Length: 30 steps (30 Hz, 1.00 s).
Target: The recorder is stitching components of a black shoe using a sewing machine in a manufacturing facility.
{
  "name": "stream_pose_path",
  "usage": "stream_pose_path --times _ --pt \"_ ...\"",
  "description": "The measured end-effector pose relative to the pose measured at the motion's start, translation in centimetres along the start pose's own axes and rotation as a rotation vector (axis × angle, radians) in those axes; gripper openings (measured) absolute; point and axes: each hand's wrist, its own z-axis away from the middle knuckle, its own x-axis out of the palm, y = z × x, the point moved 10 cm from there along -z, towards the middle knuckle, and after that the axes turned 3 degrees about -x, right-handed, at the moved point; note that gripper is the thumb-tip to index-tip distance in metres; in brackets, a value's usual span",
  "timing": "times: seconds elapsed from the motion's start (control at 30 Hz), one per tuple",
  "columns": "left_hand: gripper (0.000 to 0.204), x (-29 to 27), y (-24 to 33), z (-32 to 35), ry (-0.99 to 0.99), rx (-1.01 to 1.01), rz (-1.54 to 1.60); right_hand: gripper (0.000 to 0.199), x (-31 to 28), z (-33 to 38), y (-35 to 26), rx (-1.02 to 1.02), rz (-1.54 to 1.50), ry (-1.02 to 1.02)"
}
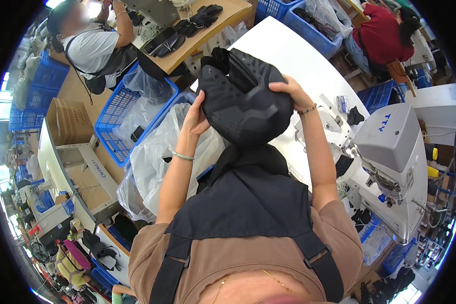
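Observation:
A bulky black padded piece [248, 114] with rows of small holes and a dark gap at its top is held up in front of my black apron [238, 202]. I cannot tell exactly what kind of piece it is. My left hand [195, 119] is closed on its left side, the thumb lying along the edge. On the opposite side my right hand [293, 92] grips it, thumb on the near surface. The fingers of both hands are partly hidden behind the piece. Just beyond it lies the white tabletop [283, 43].
A sewing machine [390, 147] stands at the right. Left of me, a clear plastic bag [162, 152] bulges beside a blue basket [106, 121]. Blue crates [314, 30] stand beyond the table. Two people [93, 50] work at far stations; black gloves [200, 20] lie on a wooden table.

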Motion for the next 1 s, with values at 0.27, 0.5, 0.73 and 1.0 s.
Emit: stream_pose_path --times 0.27,0.5,0.73,1.0 --pt "0.045 2.5 -0.3 -2.3 -0.136 0.084 0.178 0.048 -3.6 -1.7 1.2 0.135 -0.039 0.148" --pt "0.041 2.3 -1.3 -3.7 -0.12 0.044 0.236 0.052 -6.6 -0.6 1.6 0.124 0.055 0.226" --pt "0.047 0.5 -6.5 -7.7 -0.117 0.125 0.295 0.03 -13.1 3.1 -8.3 -0.442 0.63 0.928" --pt "0.042 -9.6 -17.6 -4.5 0.188 -0.725 -0.793 0.046 4.4 -3.6 1.7 -0.59 1.322 0.194"
